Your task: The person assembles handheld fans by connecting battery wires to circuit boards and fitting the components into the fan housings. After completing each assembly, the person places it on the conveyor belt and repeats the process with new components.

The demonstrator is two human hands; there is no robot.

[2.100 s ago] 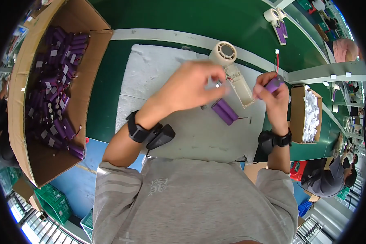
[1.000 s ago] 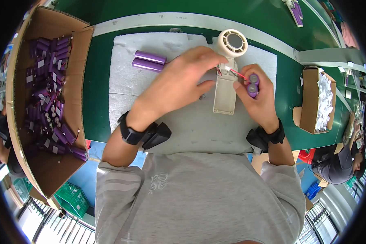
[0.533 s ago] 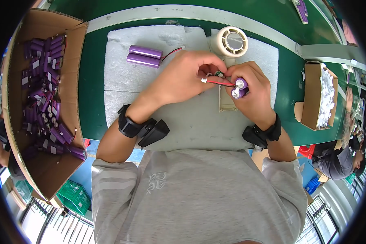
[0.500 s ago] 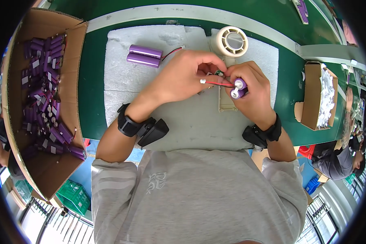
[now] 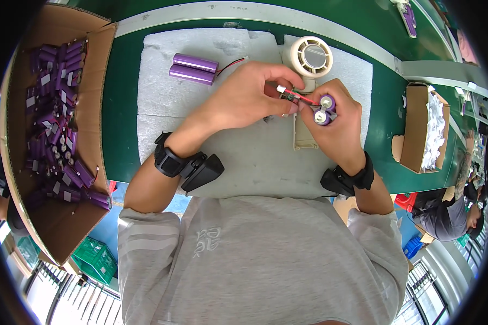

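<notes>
My right hand (image 5: 339, 122) is closed around a purple two-cell battery pack (image 5: 323, 111), its metal ends facing up. From the pack, red and black wires run left to a white plug (image 5: 281, 89). Close by the plug, my left hand (image 5: 249, 97) pinches a small green circuit board (image 5: 293, 98), partly hidden by the fingers. Below both hands lies a cream handheld fan (image 5: 293, 54) with a round grille; its open handle shell (image 5: 305, 142) is partly covered by my hands. A second purple battery pack (image 5: 192, 69) with a wire lies beyond my left hand.
White foam sheets (image 5: 162, 103) and a grey mat (image 5: 244, 168) cover part of the green bench (image 5: 122, 135). At left stands a cardboard box (image 5: 100, 108) of purple battery packs. A smaller box (image 5: 412, 127) with white pieces stands at right. A person (image 5: 444, 219) sits at far right.
The white plug has swung up and come next to the circuit board near my left fingertips. My right hand has shifted the battery pack slightly right and up.
</notes>
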